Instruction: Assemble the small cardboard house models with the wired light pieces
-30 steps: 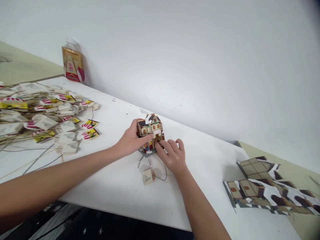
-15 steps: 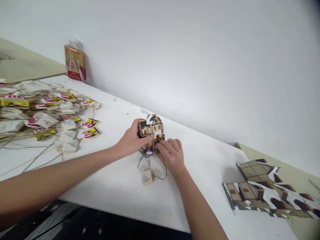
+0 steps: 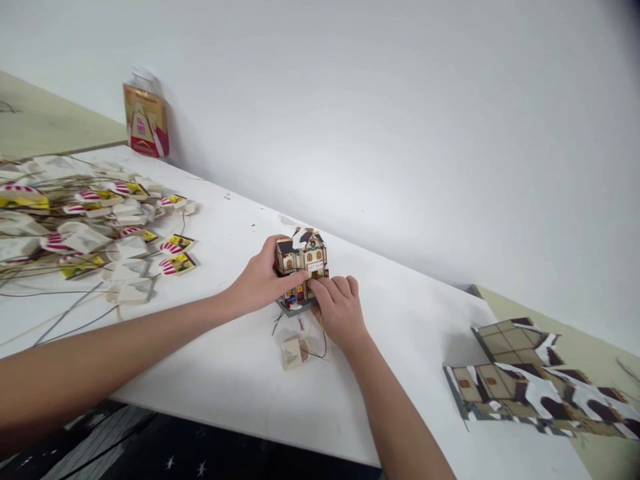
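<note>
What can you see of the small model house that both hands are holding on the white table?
The small model house of printed card stands upright on a grey base near the far edge of the white table. Its walls are cream and tan with orange windows, a red door and a small sign; the dark roof bears white snow patches. The left hand grips its left side, and the right hand presses its lower front. Thin dark wires run from under it to a small beige box.

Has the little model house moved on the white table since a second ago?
No. The model house sits at the same spot near the wall edge of the table; both hands stay on it, only the camera shifted slightly.
</note>
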`<state>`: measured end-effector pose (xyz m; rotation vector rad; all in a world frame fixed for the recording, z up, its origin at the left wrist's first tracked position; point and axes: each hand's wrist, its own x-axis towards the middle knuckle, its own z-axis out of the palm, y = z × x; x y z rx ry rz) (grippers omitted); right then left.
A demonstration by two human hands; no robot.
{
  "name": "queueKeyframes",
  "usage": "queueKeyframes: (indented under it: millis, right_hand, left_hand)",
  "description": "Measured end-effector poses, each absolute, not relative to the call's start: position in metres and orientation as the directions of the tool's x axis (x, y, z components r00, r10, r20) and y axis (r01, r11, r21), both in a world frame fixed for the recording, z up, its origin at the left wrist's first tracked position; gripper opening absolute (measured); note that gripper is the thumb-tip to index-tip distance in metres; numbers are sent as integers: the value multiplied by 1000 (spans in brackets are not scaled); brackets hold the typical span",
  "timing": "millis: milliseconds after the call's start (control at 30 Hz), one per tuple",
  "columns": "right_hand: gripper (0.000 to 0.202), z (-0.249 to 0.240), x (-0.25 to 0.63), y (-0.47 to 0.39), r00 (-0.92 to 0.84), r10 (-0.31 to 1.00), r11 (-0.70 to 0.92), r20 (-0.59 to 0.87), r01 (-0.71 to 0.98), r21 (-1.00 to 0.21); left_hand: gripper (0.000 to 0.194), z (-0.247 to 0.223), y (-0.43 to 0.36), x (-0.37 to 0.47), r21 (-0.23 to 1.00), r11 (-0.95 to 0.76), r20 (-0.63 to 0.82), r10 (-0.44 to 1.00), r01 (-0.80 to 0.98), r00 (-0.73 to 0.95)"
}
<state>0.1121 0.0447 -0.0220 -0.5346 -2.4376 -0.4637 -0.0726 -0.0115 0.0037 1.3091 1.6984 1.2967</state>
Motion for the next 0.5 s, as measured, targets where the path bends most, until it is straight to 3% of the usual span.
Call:
queueKeyframes:
  millis: [500]
  right_hand:
    - [12, -21, 114, 47, -725, 169, 871, 668, 427, 243]
  left_hand:
    - [69, 0, -9, -73, 953, 19, 82, 944, 302, -318]
